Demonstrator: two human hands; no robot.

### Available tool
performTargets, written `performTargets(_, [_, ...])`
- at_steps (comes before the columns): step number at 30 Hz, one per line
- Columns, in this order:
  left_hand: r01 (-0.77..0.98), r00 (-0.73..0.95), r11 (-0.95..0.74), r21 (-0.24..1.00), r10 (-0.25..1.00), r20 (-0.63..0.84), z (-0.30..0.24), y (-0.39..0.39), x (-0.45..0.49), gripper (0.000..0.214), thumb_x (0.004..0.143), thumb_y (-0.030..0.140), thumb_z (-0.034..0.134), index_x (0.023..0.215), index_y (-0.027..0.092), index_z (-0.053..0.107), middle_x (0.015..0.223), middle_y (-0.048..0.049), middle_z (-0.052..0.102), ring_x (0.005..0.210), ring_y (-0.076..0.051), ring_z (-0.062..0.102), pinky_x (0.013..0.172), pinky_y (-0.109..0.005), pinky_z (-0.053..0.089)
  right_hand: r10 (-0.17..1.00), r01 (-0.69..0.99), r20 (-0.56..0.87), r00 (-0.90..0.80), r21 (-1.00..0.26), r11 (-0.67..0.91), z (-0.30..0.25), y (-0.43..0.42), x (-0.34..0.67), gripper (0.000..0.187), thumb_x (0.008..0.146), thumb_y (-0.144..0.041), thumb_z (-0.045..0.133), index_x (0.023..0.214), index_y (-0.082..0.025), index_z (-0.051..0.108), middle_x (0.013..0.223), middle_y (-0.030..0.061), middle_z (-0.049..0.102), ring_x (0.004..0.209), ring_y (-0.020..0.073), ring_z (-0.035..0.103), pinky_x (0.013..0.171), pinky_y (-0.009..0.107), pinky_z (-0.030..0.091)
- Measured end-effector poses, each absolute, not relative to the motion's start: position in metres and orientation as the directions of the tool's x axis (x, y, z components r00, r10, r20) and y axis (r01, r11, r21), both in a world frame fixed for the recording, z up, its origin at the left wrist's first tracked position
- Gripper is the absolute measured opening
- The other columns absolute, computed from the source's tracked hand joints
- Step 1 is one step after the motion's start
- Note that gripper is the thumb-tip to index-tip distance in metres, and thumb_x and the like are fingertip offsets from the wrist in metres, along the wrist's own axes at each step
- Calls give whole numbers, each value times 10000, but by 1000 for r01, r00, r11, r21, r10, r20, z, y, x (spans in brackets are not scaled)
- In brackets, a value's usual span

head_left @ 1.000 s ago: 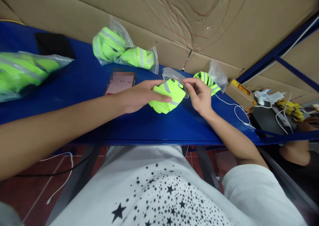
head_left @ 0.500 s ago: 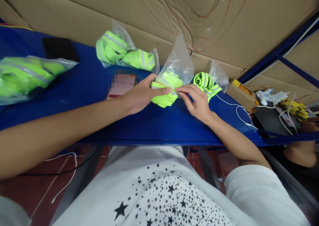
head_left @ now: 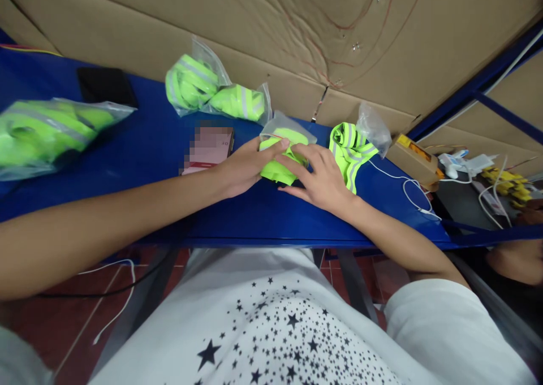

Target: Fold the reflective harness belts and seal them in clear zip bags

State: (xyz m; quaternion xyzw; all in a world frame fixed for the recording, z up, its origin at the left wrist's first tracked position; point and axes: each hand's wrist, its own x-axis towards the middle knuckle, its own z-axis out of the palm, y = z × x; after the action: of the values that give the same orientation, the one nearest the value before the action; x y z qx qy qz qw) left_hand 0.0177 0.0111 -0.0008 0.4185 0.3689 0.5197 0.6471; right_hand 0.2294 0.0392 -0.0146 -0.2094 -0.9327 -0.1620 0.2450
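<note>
A folded neon-green reflective band in a clear plastic bag (head_left: 282,147) lies on the blue table (head_left: 148,147). My left hand (head_left: 241,167) grips its left side, thumb on top. My right hand (head_left: 318,176) presses down on its right side with fingers stretched flat. Just right of my right hand lies a loose neon band with grey stripes (head_left: 350,147), half out of another clear bag (head_left: 373,128).
A phone (head_left: 207,147) lies left of my left hand. Bagged neon bands (head_left: 212,91) rest by the cardboard wall, more (head_left: 46,130) at far left near a black phone (head_left: 106,85). A small box (head_left: 413,156), white cables and another person's hand (head_left: 513,260) are at right.
The bag stood upright over the band half a second ago; now it is flattened down over it. My right hand went from pinching the bag's edge to pressing flat on it.
</note>
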Motion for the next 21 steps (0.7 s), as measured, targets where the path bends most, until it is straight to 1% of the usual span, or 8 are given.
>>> performTargets(3, [-301, 107, 176, 937, 983, -150, 0, 9, 19, 390, 874, 437, 842, 1107, 218, 619, 1055, -33, 744, 997, -195, 723, 775, -269, 559, 333, 501, 518, -787, 225, 836, -19, 39, 229, 633, 964, -306, 694, 1554, -389, 480, 1563, 106, 537, 1344, 393, 536, 1085, 603, 479])
performTargets(6, [-228, 78, 171, 959, 985, -157, 4, 10, 17, 403, 913, 510, 787, 1143, 239, 596, 1035, -12, 737, 972, -189, 723, 722, -256, 553, 330, 494, 531, -780, 201, 846, -18, 42, 230, 576, 986, -230, 601, 1526, -402, 497, 1553, 77, 564, 1294, 369, 574, 1041, 578, 532])
performTargets(11, [-208, 285, 42, 977, 958, 20, 17, 13, 10, 646, 929, 822, 514, 1036, 215, 705, 930, -65, 752, 894, -274, 731, 740, -370, 580, 307, 405, 683, -663, -18, 914, -7, 50, 236, 521, 994, -472, 608, 1473, -296, 501, 1432, 131, 622, 1313, 358, 600, 1110, 576, 524])
performTargets(14, [41, 179, -211, 977, 963, 200, 19, 9, 2, 613, 863, 816, 629, 951, 215, 709, 786, -64, 703, 910, -310, 717, 820, -423, 555, 372, 385, 794, -481, -189, 903, -1, 52, 239, 487, 980, -528, 642, 1382, -284, 514, 1319, 127, 657, 1271, 324, 642, 1098, 541, 538])
performTargets(16, [237, 151, -431, 871, 902, 405, 18, 5, -4, 549, 771, 706, 823, 1044, 240, 725, 981, -76, 727, 1084, -324, 670, 998, -451, 509, 431, 422, 824, -367, -265, 867, 1, 49, 242, 485, 990, -581, 608, 1348, -270, 509, 1236, 121, 672, 1208, 314, 673, 1061, 534, 558])
performTargets(18, [330, 162, -598, 730, 798, 581, 17, 3, -9, 697, 700, 569, 944, 1280, 290, 676, 1339, -74, 653, 1308, -327, 557, 1176, -442, 400, 480, 462, 824, -303, -313, 830, 2, 45, 243, 541, 995, -663, 538, 1357, -262, 500, 1195, 123, 671, 1169, 317, 684, 1041, 541, 568])
performTargets(19, [342, 175, -643, 685, 760, 626, 18, 2, -11, 810, 691, 529, 963, 1389, 309, 616, 1481, -63, 573, 1394, -326, 497, 1229, -430, 348, 493, 464, 818, -295, -329, 823, 3, 42, 244, 577, 992, -697, 511, 1372, -264, 495, 1193, 125, 668, 1162, 320, 686, 1039, 544, 570])
performTargets(21, [329, 239, -670, 666, 741, 627, 19, 1, -14, 908, 707, 522, 958, 1486, 296, 551, 1571, -46, 526, 1446, -326, 473, 1249, -396, 324, 495, 418, 809, -318, -349, 839, 7, 36, 244, 596, 992, -705, 501, 1407, -277, 488, 1234, 124, 663, 1176, 321, 681, 1051, 544, 567])
